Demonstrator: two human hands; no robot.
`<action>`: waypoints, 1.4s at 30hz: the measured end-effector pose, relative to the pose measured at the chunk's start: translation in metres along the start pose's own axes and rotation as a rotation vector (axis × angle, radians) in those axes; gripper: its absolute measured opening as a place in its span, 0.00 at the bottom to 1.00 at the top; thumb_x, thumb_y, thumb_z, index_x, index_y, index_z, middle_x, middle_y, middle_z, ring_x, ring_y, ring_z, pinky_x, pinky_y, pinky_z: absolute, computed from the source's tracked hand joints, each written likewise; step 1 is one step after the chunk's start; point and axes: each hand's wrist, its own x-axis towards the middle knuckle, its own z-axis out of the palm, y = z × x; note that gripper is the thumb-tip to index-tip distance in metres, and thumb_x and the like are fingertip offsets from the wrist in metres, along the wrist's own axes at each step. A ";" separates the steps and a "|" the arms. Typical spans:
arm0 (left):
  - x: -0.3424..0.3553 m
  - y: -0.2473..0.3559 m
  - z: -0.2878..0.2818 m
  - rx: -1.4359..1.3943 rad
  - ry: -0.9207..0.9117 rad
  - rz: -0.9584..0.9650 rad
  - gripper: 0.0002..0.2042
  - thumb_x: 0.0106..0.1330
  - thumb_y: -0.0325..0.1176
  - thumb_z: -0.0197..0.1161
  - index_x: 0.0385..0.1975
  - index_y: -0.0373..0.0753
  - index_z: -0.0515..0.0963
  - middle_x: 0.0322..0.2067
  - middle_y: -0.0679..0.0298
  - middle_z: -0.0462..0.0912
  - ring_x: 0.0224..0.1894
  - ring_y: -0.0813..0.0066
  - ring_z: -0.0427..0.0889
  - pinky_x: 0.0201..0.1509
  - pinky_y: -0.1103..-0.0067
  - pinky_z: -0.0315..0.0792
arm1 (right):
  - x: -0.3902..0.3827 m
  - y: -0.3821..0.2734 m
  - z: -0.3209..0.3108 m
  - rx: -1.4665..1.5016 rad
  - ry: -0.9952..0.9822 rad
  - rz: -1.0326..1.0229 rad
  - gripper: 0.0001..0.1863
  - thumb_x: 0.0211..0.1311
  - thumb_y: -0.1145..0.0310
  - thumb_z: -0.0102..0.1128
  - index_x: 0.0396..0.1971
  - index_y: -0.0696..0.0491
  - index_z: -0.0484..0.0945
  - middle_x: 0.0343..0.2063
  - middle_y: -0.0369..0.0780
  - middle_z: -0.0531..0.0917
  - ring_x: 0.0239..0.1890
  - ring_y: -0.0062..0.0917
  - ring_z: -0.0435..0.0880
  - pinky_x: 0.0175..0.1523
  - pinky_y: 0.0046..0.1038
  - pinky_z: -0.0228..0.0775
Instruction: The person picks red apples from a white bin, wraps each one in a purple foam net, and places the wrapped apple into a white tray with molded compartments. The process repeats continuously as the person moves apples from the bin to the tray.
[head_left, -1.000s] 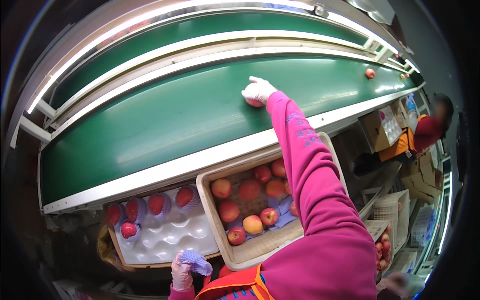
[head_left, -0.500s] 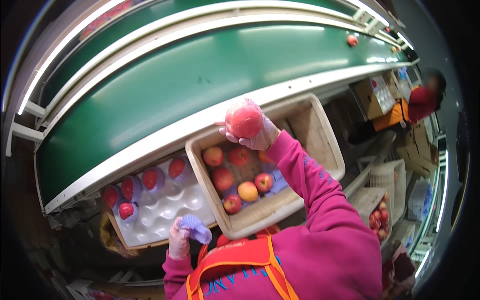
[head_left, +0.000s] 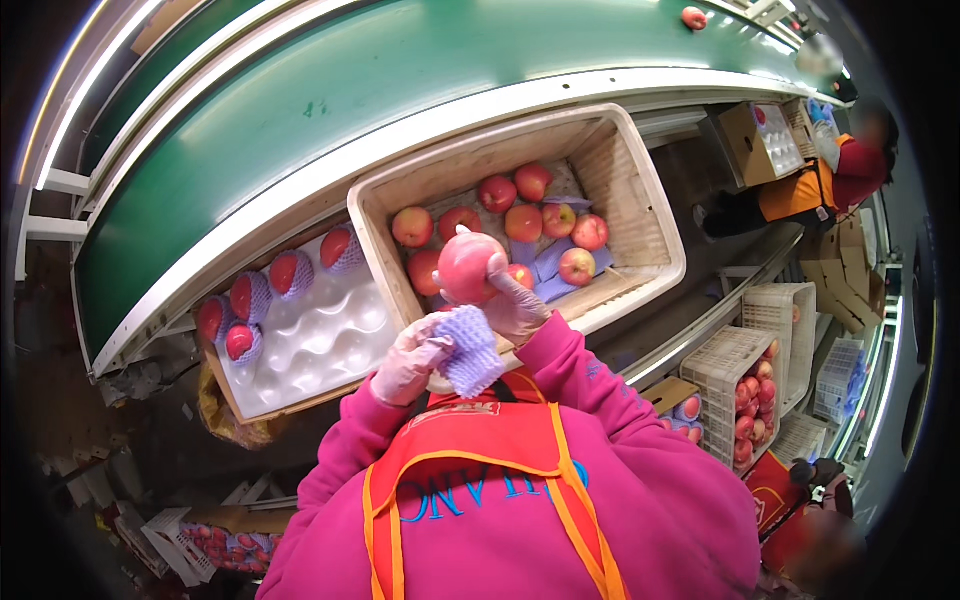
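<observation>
My right hand [head_left: 515, 305], in a pale glove, grips a large red apple [head_left: 468, 268] above the near side of the beige plastic tub [head_left: 515, 128]. Just below that apple, my gloved left hand [head_left: 408, 362] holds a lilac foam net sleeve [head_left: 472, 350]. The sleeve hangs loose, apart from or barely below the apple. Several loose apples [head_left: 523, 222] lie in the tub among purple-blue liner pieces [head_left: 545, 268]. To the left, a white moulded tray [head_left: 310, 335] in a carton carries several apples in foam nets [head_left: 290, 274] along its far and left sides.
Beyond the tub runs a green conveyor belt [head_left: 330, 110] with a white rail; one apple [head_left: 693, 18] sits far along it. At right stand crates of apples [head_left: 745, 400] and cartons [head_left: 840, 265]. A co-worker in an orange apron [head_left: 800, 195] stands farther right.
My right hand has brought the apple down and nearer from beside the belt. My left hand has risen rightward with the foam net, close to the apple. The view has shifted, showing more of the tub.
</observation>
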 end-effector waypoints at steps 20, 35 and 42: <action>-0.023 -0.003 0.001 0.183 -0.067 0.132 0.13 0.63 0.32 0.63 0.44 0.33 0.75 0.39 0.62 0.81 0.41 0.73 0.81 0.46 0.77 0.75 | -0.018 0.045 -0.006 -0.618 0.145 -0.262 0.42 0.50 0.71 0.72 0.63 0.52 0.57 0.53 0.35 0.70 0.53 0.18 0.70 0.58 0.23 0.64; -0.033 -0.017 -0.022 0.153 0.306 0.054 0.14 0.60 0.29 0.61 0.44 0.32 0.72 0.34 0.61 0.80 0.32 0.73 0.80 0.35 0.79 0.76 | 0.045 -0.058 -0.159 -1.830 0.480 0.295 0.44 0.45 0.38 0.61 0.55 0.58 0.70 0.51 0.51 0.76 0.52 0.40 0.77 0.59 0.31 0.66; -0.037 -0.017 -0.019 0.101 0.343 0.037 0.12 0.62 0.31 0.62 0.41 0.32 0.72 0.30 0.62 0.79 0.28 0.77 0.79 0.33 0.81 0.75 | 0.013 -0.207 -0.209 -1.967 0.914 0.194 0.19 0.56 0.54 0.54 0.41 0.51 0.81 0.42 0.46 0.82 0.47 0.37 0.80 0.54 0.33 0.70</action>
